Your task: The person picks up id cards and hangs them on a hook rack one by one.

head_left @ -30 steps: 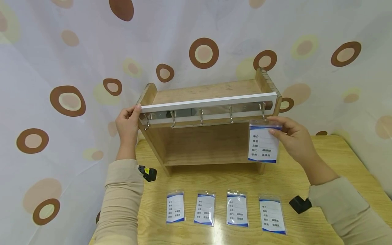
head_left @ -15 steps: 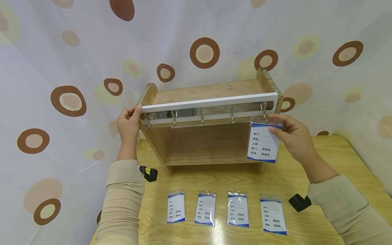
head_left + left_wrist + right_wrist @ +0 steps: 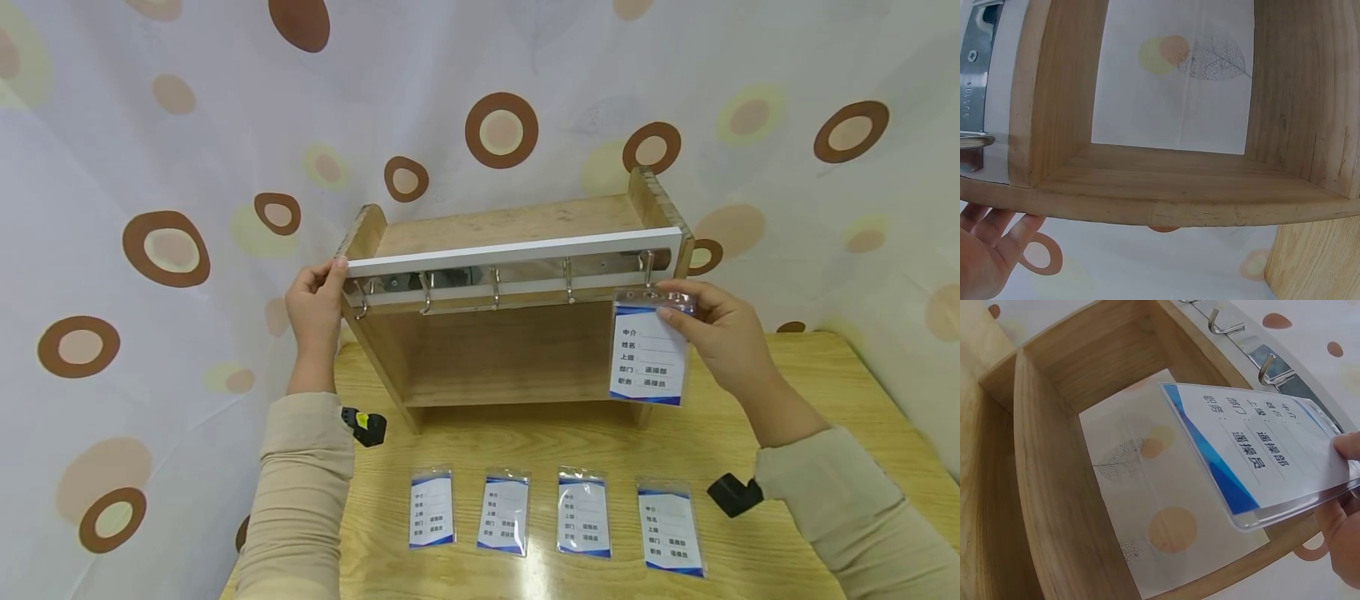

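Note:
My right hand pinches a clear plastic ID badge holder by its upper right corner, thumb in front. The badge holder hangs upright just under the rightmost hook; whether its slot touches the hook tip, I cannot tell. In the right wrist view the badge holder shows its blue-edged printed card. My left hand grips the left upper corner of the wooden shelf, thumb at the end of the white hook rail. Its fingers touch the outer side board in the left wrist view.
Several more badge holders lie in a row on the wooden table, including one at the left and one at the right. The rail carries several metal hooks. A patterned curtain hangs behind the shelf.
The held badge holder has dropped slightly and its top slots show more clearly beneath the rightmost hook. My left hand has stayed at the shelf corner.

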Demonstrator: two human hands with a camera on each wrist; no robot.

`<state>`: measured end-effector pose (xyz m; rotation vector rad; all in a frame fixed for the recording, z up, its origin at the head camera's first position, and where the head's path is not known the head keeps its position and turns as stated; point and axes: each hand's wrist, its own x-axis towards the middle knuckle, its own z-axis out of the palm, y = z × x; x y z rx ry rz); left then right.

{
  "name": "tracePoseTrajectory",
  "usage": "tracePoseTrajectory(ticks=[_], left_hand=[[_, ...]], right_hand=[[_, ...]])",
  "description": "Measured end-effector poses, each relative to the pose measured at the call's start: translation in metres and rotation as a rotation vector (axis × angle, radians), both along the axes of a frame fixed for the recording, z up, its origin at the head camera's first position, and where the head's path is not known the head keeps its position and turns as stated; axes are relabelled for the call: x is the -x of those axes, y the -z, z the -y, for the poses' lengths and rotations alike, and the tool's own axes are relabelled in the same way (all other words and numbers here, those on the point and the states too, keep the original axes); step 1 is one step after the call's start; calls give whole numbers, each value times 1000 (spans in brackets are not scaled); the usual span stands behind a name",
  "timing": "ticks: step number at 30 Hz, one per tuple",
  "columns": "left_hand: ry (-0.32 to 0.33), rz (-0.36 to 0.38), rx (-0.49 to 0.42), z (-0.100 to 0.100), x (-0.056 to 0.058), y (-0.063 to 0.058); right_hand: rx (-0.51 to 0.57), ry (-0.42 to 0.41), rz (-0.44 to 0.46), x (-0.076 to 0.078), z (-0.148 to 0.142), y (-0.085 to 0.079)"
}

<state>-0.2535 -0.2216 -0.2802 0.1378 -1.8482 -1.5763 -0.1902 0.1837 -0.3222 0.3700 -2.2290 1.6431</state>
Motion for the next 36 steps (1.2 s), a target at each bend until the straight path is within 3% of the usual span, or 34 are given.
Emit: tracePoseTrajectory(ticks=[12, 24, 36], left_hand=[[-12, 3, 0, 2, 2, 1], [-6, 10, 5, 2, 2, 2], [-5, 10, -5, 1, 4, 3]], right_hand=[[-67, 12, 13, 4, -1, -1], [-48, -16, -83, 9, -2, 2], [-19, -12, -85, 15, -3, 10]])
